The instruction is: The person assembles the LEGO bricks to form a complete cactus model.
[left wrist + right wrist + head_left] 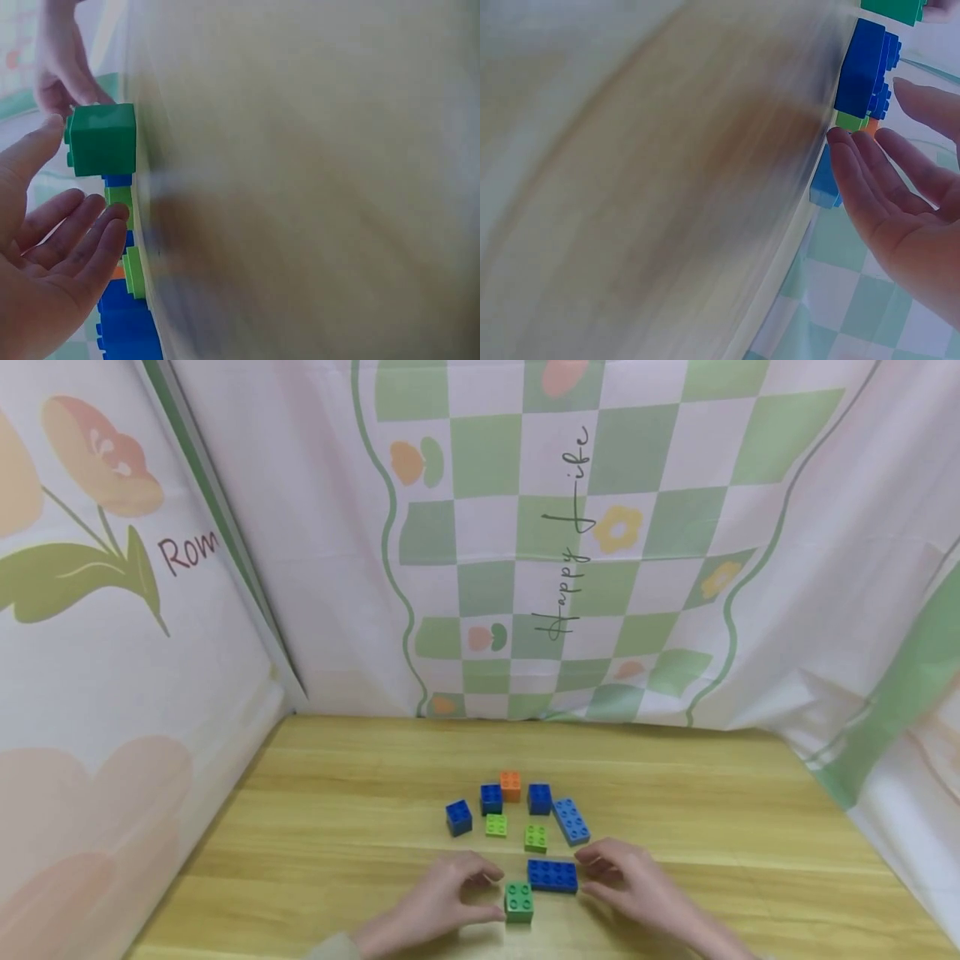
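My left hand (448, 897) is beside a green 2x2 toy brick (519, 902), thumb and fingers spread to its left. In the left wrist view the thumb tip is close to the green brick's studded side, and the palm holds nothing. A long dark blue brick (552, 876) lies just behind and to the right of the green one. At its right end is my right hand (633, 881), thumb and fingers apart. The right wrist view shows the right fingers (885, 172) loosely bent, with nothing between them.
Behind lie two lime bricks (536, 838), a lighter blue long brick (572, 821), an orange brick (510, 786) and small dark blue bricks (459, 817). The wooden table (337, 827) meets a patterned curtain (322, 610) at the back, with cloth along both sides.
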`<action>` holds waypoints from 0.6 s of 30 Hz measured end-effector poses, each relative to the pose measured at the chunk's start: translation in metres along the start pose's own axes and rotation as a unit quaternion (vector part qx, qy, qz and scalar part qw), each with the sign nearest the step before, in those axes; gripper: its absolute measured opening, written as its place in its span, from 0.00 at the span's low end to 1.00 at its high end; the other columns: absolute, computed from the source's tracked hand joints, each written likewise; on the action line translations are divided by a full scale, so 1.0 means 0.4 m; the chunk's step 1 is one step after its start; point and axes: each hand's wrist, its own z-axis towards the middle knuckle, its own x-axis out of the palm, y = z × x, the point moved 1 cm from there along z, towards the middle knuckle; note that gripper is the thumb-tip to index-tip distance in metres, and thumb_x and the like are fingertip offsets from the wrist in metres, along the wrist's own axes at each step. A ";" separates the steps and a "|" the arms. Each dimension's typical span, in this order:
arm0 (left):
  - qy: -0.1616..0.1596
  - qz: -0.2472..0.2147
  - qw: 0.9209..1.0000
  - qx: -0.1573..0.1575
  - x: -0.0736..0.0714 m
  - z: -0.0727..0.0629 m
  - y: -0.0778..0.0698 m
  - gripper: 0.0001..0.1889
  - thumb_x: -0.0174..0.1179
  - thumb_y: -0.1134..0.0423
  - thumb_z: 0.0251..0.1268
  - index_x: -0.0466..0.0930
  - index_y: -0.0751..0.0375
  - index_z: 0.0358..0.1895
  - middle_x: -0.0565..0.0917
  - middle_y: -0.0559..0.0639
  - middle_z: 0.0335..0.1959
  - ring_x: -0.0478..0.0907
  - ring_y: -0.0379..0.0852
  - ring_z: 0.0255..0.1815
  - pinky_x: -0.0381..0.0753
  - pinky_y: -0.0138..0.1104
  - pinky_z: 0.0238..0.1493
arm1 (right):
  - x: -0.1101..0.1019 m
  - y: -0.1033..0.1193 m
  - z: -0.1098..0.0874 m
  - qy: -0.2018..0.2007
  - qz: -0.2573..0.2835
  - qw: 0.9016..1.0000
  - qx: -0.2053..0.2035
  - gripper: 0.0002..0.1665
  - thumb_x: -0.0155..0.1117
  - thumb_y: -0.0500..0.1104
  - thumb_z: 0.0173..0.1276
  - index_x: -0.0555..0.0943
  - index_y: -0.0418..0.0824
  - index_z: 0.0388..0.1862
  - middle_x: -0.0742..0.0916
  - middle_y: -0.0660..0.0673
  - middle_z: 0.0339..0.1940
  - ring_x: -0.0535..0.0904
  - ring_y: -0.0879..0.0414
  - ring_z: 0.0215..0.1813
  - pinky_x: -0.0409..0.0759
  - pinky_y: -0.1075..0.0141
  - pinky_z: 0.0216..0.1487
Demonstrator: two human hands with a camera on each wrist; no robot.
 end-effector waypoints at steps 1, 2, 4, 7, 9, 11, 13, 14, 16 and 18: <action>0.001 0.002 1.000 0.002 0.002 0.001 0.002 0.25 0.67 0.43 0.57 0.81 0.52 0.54 0.86 0.42 0.50 0.79 0.30 0.48 0.82 0.25 0.52 | 0.001 0.001 0.002 0.002 -0.001 1.000 0.001 0.19 0.73 0.38 0.58 0.81 0.33 0.47 0.89 0.40 0.41 0.86 0.55 0.40 0.88 0.69 0.41; 0.002 0.006 1.000 0.004 0.005 0.002 0.004 0.25 0.67 0.42 0.58 0.81 0.52 0.54 0.86 0.41 0.50 0.79 0.29 0.48 0.81 0.25 0.51 | 0.002 0.003 0.004 0.006 0.000 1.000 0.004 0.19 0.73 0.38 0.58 0.81 0.33 0.48 0.89 0.40 0.41 0.86 0.55 0.40 0.88 0.69 0.41; 0.005 0.013 1.000 0.006 0.009 0.004 0.007 0.25 0.66 0.41 0.58 0.81 0.50 0.54 0.85 0.40 0.50 0.79 0.28 0.48 0.81 0.24 0.51 | 0.003 0.007 0.007 0.014 0.001 1.000 0.009 0.20 0.73 0.38 0.58 0.81 0.33 0.48 0.89 0.41 0.42 0.86 0.55 0.41 0.88 0.69 0.41; 0.010 0.022 1.000 0.006 0.012 0.009 0.008 0.24 0.66 0.41 0.59 0.81 0.48 0.54 0.85 0.38 0.50 0.79 0.27 0.48 0.81 0.24 0.51 | 0.003 0.011 0.012 0.029 -0.003 0.999 0.021 0.20 0.73 0.40 0.59 0.81 0.34 0.49 0.89 0.42 0.42 0.86 0.54 0.42 0.87 0.68 0.42; 0.016 0.023 1.000 0.001 0.012 0.013 0.006 0.23 0.66 0.42 0.59 0.81 0.47 0.55 0.85 0.37 0.50 0.78 0.27 0.48 0.81 0.24 0.51 | 0.002 0.014 0.018 0.042 -0.008 0.999 0.033 0.21 0.72 0.42 0.59 0.81 0.36 0.50 0.89 0.43 0.44 0.86 0.54 0.43 0.87 0.68 0.43; 0.023 0.025 0.999 -0.005 0.011 0.016 0.003 0.23 0.66 0.42 0.59 0.80 0.46 0.55 0.85 0.36 0.50 0.78 0.27 0.49 0.81 0.25 0.51 | 0.001 0.015 0.024 0.053 -0.016 0.998 0.040 0.21 0.72 0.43 0.60 0.82 0.37 0.50 0.89 0.44 0.45 0.86 0.54 0.45 0.87 0.66 0.45; 0.028 0.025 0.999 -0.014 0.009 0.018 0.000 0.23 0.66 0.42 0.59 0.80 0.45 0.55 0.85 0.36 0.51 0.78 0.27 0.50 0.81 0.25 0.52 | 0.000 0.016 0.029 0.061 -0.024 0.997 0.046 0.21 0.72 0.44 0.60 0.82 0.38 0.50 0.89 0.45 0.46 0.85 0.53 0.46 0.87 0.66 0.46; 0.031 0.026 0.999 -0.017 0.008 0.019 -0.002 0.23 0.66 0.42 0.59 0.80 0.45 0.55 0.84 0.35 0.51 0.78 0.27 0.50 0.81 0.25 0.53 | 0.000 0.016 0.030 0.063 -0.027 0.997 0.046 0.21 0.72 0.45 0.60 0.82 0.39 0.50 0.89 0.45 0.46 0.85 0.53 0.47 0.87 0.65 0.47; 0.032 0.034 0.999 -0.016 0.007 0.021 -0.006 0.22 0.66 0.42 0.59 0.80 0.45 0.55 0.84 0.35 0.52 0.78 0.27 0.51 0.81 0.26 0.54 | 0.001 0.017 0.032 0.063 -0.033 0.997 0.042 0.20 0.72 0.44 0.60 0.82 0.39 0.50 0.89 0.45 0.46 0.85 0.52 0.47 0.87 0.64 0.48; 0.032 0.040 0.999 -0.012 0.006 0.023 -0.009 0.22 0.66 0.43 0.59 0.80 0.45 0.55 0.85 0.36 0.52 0.78 0.28 0.51 0.81 0.27 0.55 | 0.003 0.016 0.033 0.065 -0.036 0.996 0.043 0.20 0.72 0.44 0.59 0.82 0.39 0.50 0.89 0.45 0.46 0.85 0.53 0.47 0.87 0.65 0.48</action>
